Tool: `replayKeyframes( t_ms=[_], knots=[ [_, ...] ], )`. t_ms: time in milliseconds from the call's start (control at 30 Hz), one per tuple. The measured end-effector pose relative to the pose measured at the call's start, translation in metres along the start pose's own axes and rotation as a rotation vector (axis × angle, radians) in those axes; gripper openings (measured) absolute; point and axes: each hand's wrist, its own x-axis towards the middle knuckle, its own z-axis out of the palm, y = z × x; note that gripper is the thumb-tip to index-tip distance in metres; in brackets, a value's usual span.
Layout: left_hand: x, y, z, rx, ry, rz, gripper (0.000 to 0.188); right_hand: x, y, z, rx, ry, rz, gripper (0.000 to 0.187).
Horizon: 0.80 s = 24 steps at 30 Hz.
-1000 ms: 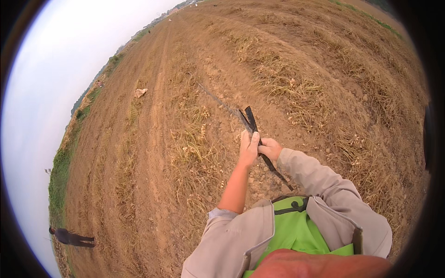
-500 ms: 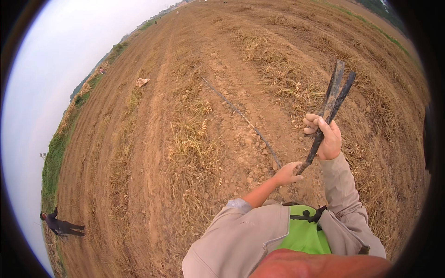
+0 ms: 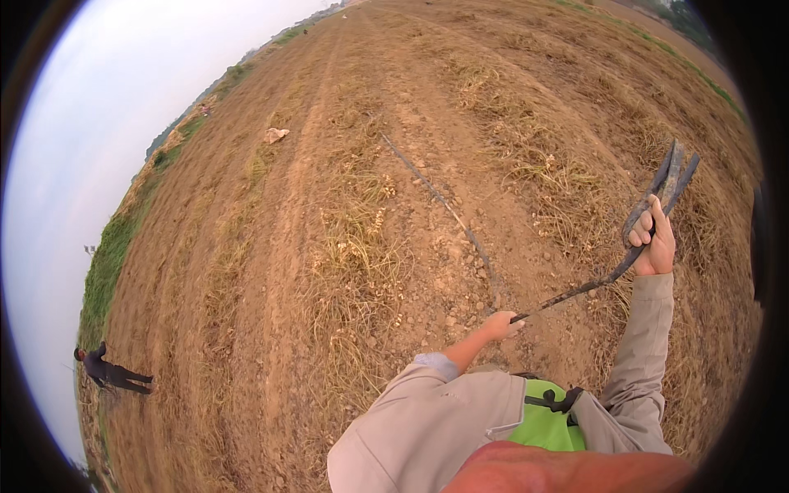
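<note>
One black strip [image 3: 592, 285] is held, probably for tension, by the right grip [image 3: 655, 240] wrapped around its folds and the left grip [image 3: 500, 325] seemingly closed on its lower part.

The right hand [image 3: 660, 253] covers part of the folds of flat black tape [image 3: 588, 287] in its fingers [image 3: 639, 236], so the number of layers can't be told. The tape's end inside the left hand [image 3: 498, 325] is hidden, and whether it joins the dark line on the soil [image 3: 449, 207] is unclear; that line's far end fades into dry stalks [image 3: 362, 187]. The pale crumpled object [image 3: 276, 135] is too small to identify, as is anything held by the distant person in dark clothes [image 3: 115, 371]. A blurred reddish shape [image 3: 567, 472], cut off by the lower edge, hides part of the green garment [image 3: 542, 419]. A black object [image 3: 758, 246] is lost in the right rim.
</note>
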Motion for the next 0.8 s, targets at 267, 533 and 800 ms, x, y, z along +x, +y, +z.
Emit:
replayKeyframes(
  t_ms=[267, 533, 800],
  knots=[
    [-0.010, -0.033, -0.121, -0.282, 0.475, -0.607, 0.029, -0.007, 0.052, -0.071, -0.658, -0.199, 0.150, 0.037],
    [-0.019, 0.069, -0.184, -0.975, 0.799, -0.611, 0.019, -0.050, 0.220, -0.037, -1.402, -0.706, 0.350, 0.040],
    [-0.030, 0.133, -0.149, -1.487, 0.901, -0.346, 0.014, -0.081, 0.316, -0.015, -0.903, -0.837, 0.195, 0.045]
  ],
)
